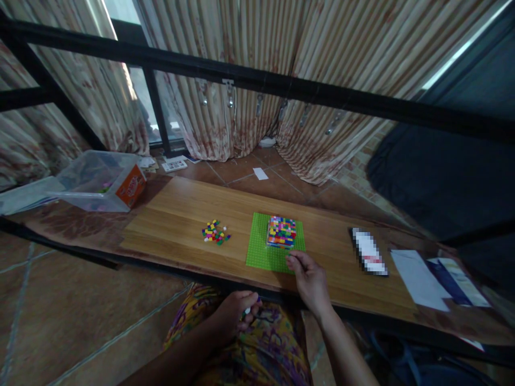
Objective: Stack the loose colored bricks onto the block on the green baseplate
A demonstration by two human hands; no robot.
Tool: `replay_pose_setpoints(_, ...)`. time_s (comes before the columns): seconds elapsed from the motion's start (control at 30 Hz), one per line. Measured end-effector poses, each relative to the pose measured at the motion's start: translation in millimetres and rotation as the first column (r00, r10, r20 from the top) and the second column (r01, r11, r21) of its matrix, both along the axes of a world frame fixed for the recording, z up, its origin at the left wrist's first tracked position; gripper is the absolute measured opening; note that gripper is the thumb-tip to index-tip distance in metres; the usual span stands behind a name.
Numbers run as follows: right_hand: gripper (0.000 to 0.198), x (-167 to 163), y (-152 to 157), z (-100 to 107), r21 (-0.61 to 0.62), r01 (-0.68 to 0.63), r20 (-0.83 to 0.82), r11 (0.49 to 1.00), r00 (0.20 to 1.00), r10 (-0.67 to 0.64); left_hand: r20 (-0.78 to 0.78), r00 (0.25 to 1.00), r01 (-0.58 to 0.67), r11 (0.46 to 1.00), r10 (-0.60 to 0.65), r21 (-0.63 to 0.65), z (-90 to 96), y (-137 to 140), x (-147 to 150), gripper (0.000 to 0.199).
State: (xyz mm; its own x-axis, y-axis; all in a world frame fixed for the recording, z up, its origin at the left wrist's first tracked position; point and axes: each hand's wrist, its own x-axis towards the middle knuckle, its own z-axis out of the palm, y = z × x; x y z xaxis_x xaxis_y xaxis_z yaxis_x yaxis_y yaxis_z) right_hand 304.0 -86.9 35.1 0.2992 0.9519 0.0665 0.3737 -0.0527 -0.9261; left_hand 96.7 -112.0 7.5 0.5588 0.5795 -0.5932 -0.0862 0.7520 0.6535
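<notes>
A block of many-coloured toy bricks [281, 232] stands on a green studded baseplate [257, 252] in the middle of the wooden board. My right hand [309, 276] is over the baseplate's near right corner, just below the brick block. Its thumb and forefinger are pinched together; whatever is between them is too small to make out. Above my lap, my left hand [241, 313] is curled around a few small toy bricks, one white and one purple among them. To the left of the baseplate lies a loose pile of small coloured bricks [216, 233].
A clear plastic bin [92, 182] with an orange label stands at the far left. On the right lie a phone-like dark-edged object [368, 252], its face pixelated, and white paper [418, 279]. A black metal bar [257, 75] crosses beyond the table, before striped curtains [241, 37].
</notes>
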Motion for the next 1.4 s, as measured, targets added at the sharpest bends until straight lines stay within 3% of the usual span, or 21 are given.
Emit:
replay_pose_setpoints(0.13,0.028,3,24,8,0.157,0.015,0.201,0.988,0.979,-0.047,-0.005,1.0,0.005,1.0,-0.005,0.011,-1.0,1,-1,0.045)
replay_pose_setpoints(0.3,0.02,4,57,-1,0.315,0.071,0.203,0.946,0.969,-0.14,-0.014,1.0,0.015,1.0,-0.015,0.007,-1.9,1,-2,0.042)
replay_pose_setpoints(0.53,0.017,6,74,-21,0.263,0.139,0.145,0.955,0.973,-0.182,-0.037,0.999,0.028,1.0,-0.028,0.014,4.9,1,-4,0.039)
replay_pose_setpoints(0.9,0.02,2,81,-29,0.169,0.21,-0.231,0.963,0.958,-0.168,-0.038,0.999,0.032,0.999,-0.032,-0.009,0.8,1,-3,0.042)
replay_pose_setpoints(1.17,0.023,2,84,-30,0.146,0.212,-0.211,0.966,0.961,-0.179,-0.018,1.0,0.022,0.999,-0.022,-0.028,1.3,3,-2,0.042)
replay_pose_setpoints(1.4,0.027,-3,71,-18,0.168,0.218,-0.144,0.961,0.97,-0.195,-0.023,1.0,-0.011,1.0,0.01,-0.026,1.6,3,-2,0.046)
